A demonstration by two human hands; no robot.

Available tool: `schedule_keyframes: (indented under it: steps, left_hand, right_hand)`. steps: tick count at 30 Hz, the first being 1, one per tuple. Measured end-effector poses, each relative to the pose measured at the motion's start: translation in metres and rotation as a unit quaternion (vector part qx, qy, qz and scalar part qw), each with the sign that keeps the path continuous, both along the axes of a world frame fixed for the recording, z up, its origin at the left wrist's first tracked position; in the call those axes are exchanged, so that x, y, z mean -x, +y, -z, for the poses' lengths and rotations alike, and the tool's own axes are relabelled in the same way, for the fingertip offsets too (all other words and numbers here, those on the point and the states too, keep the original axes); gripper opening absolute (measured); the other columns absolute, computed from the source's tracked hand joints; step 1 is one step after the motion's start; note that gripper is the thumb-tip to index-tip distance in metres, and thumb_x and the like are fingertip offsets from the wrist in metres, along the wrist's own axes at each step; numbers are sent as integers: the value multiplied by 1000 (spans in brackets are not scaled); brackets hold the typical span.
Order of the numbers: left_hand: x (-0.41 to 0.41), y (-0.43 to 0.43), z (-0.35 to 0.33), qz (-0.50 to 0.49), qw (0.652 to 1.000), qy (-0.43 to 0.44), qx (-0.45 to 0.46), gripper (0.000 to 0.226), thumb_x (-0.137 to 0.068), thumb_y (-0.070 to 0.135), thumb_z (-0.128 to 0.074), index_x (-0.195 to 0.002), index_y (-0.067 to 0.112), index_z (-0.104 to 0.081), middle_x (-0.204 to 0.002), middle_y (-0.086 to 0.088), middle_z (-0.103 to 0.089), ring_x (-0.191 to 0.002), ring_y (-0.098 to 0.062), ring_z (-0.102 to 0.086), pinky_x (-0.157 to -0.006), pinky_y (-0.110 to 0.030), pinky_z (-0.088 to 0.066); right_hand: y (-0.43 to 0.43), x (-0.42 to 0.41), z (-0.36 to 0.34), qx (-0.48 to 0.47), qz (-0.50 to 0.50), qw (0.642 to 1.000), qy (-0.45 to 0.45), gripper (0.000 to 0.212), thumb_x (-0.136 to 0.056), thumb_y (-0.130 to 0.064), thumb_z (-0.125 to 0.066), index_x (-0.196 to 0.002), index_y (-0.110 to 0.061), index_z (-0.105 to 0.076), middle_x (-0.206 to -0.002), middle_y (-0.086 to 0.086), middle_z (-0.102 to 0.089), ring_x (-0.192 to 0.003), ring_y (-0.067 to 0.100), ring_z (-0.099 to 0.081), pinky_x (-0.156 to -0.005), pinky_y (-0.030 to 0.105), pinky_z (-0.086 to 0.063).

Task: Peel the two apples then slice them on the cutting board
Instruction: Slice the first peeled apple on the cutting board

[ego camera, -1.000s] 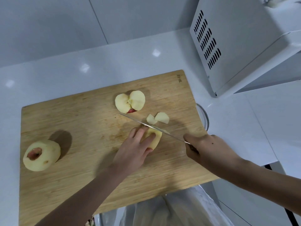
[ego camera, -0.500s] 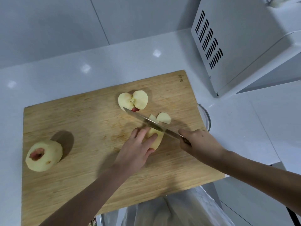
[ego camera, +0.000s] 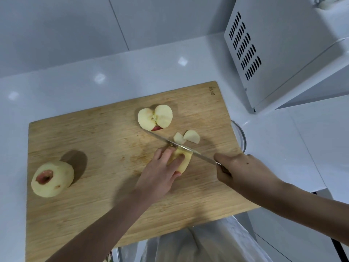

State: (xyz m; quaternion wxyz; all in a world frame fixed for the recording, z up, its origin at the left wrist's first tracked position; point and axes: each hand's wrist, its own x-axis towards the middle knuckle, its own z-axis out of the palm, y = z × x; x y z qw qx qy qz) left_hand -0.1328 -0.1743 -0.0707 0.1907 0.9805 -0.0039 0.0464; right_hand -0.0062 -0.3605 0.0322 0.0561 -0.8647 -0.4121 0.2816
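Cutting board (ego camera: 94,133): wooden, lies under both hands.

Whole peeled apple (ego camera: 52,179): uncut, well apart to the left of the left hand (ego camera: 160,176), a red patch around its hollow.

Apple half (ego camera: 155,117): cut face up, beyond the left hand, near the knife tip.

Knife (ego camera: 188,149): handle gripped in the closed right hand (ego camera: 243,173); the blade runs diagonally from that hand toward far-left.

Apple piece (ego camera: 184,160): between the hands, held down by the left hand's curled fingers. Its long axis points away from the left hand and crosses the blade, which rests on its far end, just beyond the fingertips. The next cut likely falls there.

Two slices (ego camera: 187,137): just beyond the blade, touching each other.
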Motion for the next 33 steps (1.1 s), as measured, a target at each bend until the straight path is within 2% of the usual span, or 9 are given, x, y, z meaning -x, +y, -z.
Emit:
schedule_keyframes:
  steps: [3, 5, 8, 11, 13, 16, 24, 28, 33]
  left_hand:
    - [0, 0, -1, 2, 1000, -2, 3, 65, -63, 17, -87, -117, 16, -51, -119, -15, -55, -104, -30, -49, -65, -40, -58]
    - [0, 0, 0, 0, 1000, -3, 1, 60, -64, 18, -86, -116, 15, -54, -122, -14, -52, -105, -30, -48, -65, -40, -59]
    - [1, 1, 1, -1, 1000, -4, -1, 56, -67, 18, -84, -115, 13, -57, -122, -15, -53, -106, -30, -47, -65, -40, -59]
    - [3, 1, 2, 2, 1000, -7, 1, 60, -68, 19, -84, -118, 15, -51, -121, -15, -53, -105, -29, -48, -66, -39, -58]
    - [3, 0, 2, 1, 1000, -9, 4, 61, -67, 19, -84, -117, 15, -50, -120, -16, -53, -105, -28, -47, -65, -37, -58]
    - [2, 0, 1, -1, 1000, -8, 4, 62, -65, 17, -86, -116, 15, -50, -118, -17, -56, -103, -31, -52, -61, -36, -58]
    - [2, 0, 3, 5, 1000, -10, 12, 62, -66, 15, -84, -117, 15, -48, -118, -17, -53, -98, -33, -57, -60, -40, -58]
    - [2, 0, 4, 2, 1000, -28, 13, 62, -67, 16, -84, -117, 15, -49, -121, -11, -43, -98, -33, -56, -63, -40, -58]
    - [4, -1, 4, -6, 1000, -22, -12, 59, -65, 17, -86, -116, 12, -57, -115, -18, -58, -96, -34, -59, -65, -39, -58]
  right_hand:
    - [8, -1, 16, -8, -2, 1000, 5, 32, -93, -20, -42, -66, -25, -24, -54, -3, -36, -48, 14, -34, -46, 23, -29]
    - [14, -1, 31, -2, -9, 1000, 4, 28, -93, -20, -41, -70, -25, -27, -55, -5, -38, -53, 17, -40, -53, 30, -39]
    - [19, -4, 44, -2, 4, 1000, 8, 17, -95, -22, -40, -80, -25, -32, -60, -6, -40, -59, 19, -46, -55, 30, -37]
    - [13, -8, 44, -23, 13, 999, 20, 24, -93, -20, -44, -74, -26, -32, -57, -5, -39, -56, 21, -43, -58, 35, -39]
    - [6, -7, 37, -47, 32, 998, 24, 31, -90, -16, -47, -67, -26, -29, -51, -5, -33, -49, 17, -35, -51, 30, -32]
    - [-1, -1, 19, -49, 23, 998, 14, 25, -89, -14, -49, -70, -20, -34, -49, -5, -28, -43, 14, -27, -45, 20, -21]
    - [6, 1, 10, -19, 3, 1000, 11, 27, -92, -19, -43, -69, -23, -30, -54, -3, -35, -47, 15, -32, -46, 22, -23]
    - [19, 0, 32, -2, 1, 1000, 29, 30, -94, -20, -41, -68, -27, -28, -57, -5, -41, -54, 17, -43, -52, 31, -36]
    - [18, -8, 43, -8, 9, 999, 30, 16, -95, -21, -41, -81, -25, -34, -57, -8, -37, -51, 8, -37, -51, 24, -30]
